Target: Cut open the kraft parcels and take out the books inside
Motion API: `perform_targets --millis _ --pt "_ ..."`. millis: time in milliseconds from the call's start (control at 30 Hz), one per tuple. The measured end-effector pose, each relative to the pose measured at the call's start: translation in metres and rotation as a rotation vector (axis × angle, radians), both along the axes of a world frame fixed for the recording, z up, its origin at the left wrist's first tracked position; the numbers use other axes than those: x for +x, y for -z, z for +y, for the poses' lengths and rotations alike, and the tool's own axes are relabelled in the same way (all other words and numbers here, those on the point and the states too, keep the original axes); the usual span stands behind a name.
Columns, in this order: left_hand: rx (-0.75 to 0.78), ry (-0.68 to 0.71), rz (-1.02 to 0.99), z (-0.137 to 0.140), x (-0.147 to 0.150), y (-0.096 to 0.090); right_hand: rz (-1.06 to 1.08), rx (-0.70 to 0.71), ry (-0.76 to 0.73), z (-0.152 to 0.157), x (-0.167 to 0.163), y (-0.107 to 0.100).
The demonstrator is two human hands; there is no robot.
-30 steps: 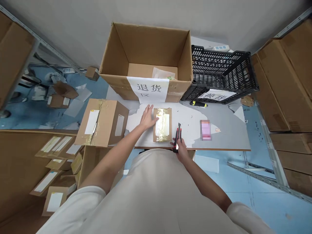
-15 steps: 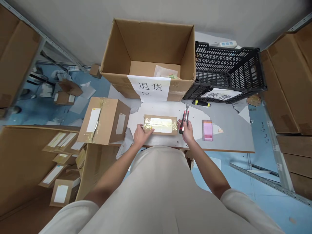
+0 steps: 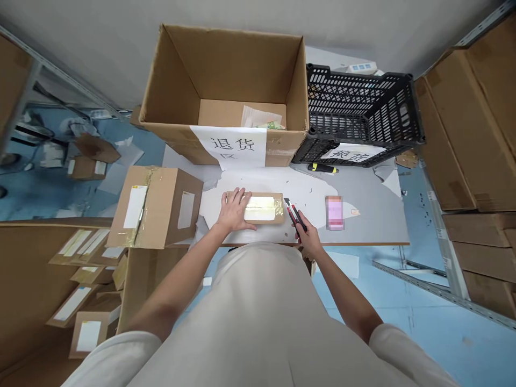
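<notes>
A small taped cardboard box point(image 3: 264, 208) with a white label lies flat on the table. My left hand point(image 3: 234, 210) rests on its left end, fingers spread and palm down, covering that part. Just right of the box, my right hand point(image 3: 308, 234) is closed around a red and black utility knife point(image 3: 295, 215). The knife's tip points up and left, close to the box's right end but apart from it. Part of the handle is hidden by my fingers.
A large open carton point(image 3: 234, 70) with a paper sign stands behind, beside a black plastic crate point(image 3: 363, 129). A yellow and black tool point(image 3: 322, 168) and a pink blurred item point(image 3: 334, 213) lie on the table point(image 3: 374, 226). A taped carton point(image 3: 161, 207) sits at left.
My left hand has moved from the box's near left edge onto its top, fingers now spread. The knife has tilted from near upright toward the box, and my right hand has turned over.
</notes>
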State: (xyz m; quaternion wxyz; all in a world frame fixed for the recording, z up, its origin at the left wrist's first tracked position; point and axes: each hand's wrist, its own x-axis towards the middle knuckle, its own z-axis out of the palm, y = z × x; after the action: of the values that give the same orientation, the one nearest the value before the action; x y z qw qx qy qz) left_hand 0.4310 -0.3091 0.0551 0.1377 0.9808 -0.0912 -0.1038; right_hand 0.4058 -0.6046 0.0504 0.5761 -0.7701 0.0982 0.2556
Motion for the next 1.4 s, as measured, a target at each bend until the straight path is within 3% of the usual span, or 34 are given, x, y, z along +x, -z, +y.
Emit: perform_targets --millis 433,733,933,1233,1400 --pt "-0.025 -0.034 -0.036 -0.003 -0.001 0.008 0.005 -0.070 -0.125 -0.016 0.022 -0.006" --pt "-0.043 -0.073 -0.053 -0.005 -0.004 0.011 -0.010 -0.113 -0.482 -0.046 0.041 -0.017" --pt "-0.015 -0.065 -0.073 -0.006 -0.003 0.012 0.026 -0.125 -0.536 -0.054 0.029 -0.020" --pt "0.009 -0.047 -0.088 -0.004 -0.005 0.013 0.013 -0.113 -0.404 -0.053 -0.008 -0.011" --pt "0.042 -0.021 -0.068 -0.004 -0.007 0.011 -0.114 -0.284 -0.023 -0.054 -0.001 0.011"
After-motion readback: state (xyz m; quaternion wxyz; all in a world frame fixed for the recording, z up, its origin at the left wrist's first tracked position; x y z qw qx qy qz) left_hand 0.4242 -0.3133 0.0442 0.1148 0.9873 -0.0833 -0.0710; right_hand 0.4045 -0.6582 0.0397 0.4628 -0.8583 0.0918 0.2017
